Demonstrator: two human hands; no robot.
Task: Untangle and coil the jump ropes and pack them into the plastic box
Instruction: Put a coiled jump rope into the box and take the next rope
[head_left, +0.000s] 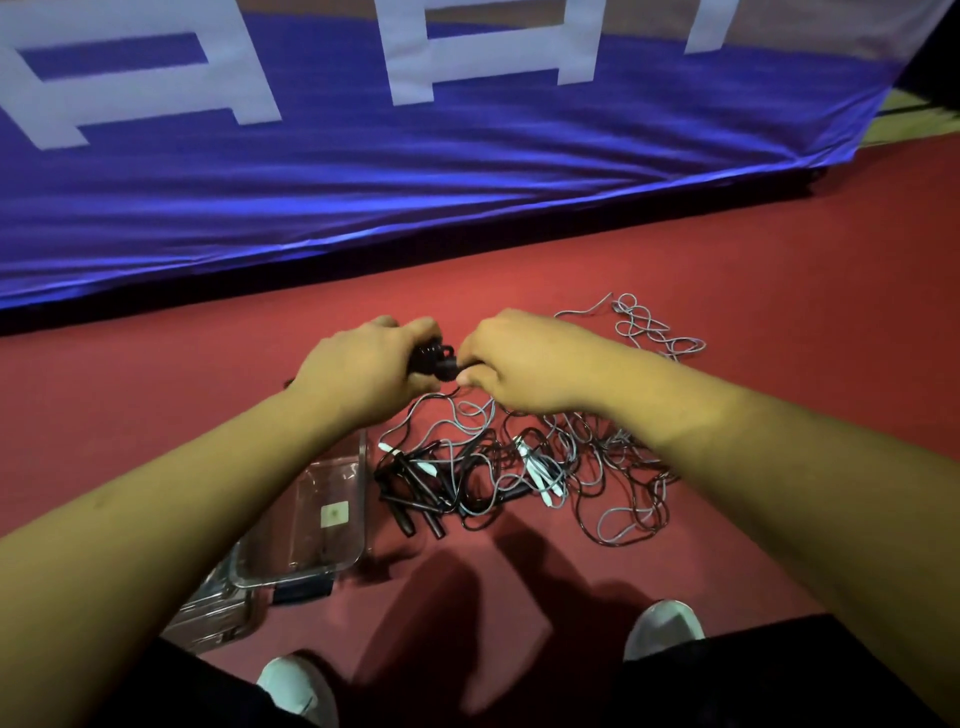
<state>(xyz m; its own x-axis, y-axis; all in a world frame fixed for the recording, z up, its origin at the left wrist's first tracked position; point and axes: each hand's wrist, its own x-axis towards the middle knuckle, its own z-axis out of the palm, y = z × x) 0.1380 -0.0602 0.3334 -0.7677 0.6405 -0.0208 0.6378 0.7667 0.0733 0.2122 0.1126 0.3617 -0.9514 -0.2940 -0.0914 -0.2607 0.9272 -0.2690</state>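
Red floor (779, 291), blue banner (363, 182), left hand (358, 374) and right hand (519, 358) grip black rope (435, 357)

Tangled black and grey jump ropes (519, 470) just beside upright clear plastic box (311, 545)

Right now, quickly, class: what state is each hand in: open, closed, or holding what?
Left hand: curled round the black coiled rope, holding it.
Right hand: fingers pinching the same black coiled rope at its near end.
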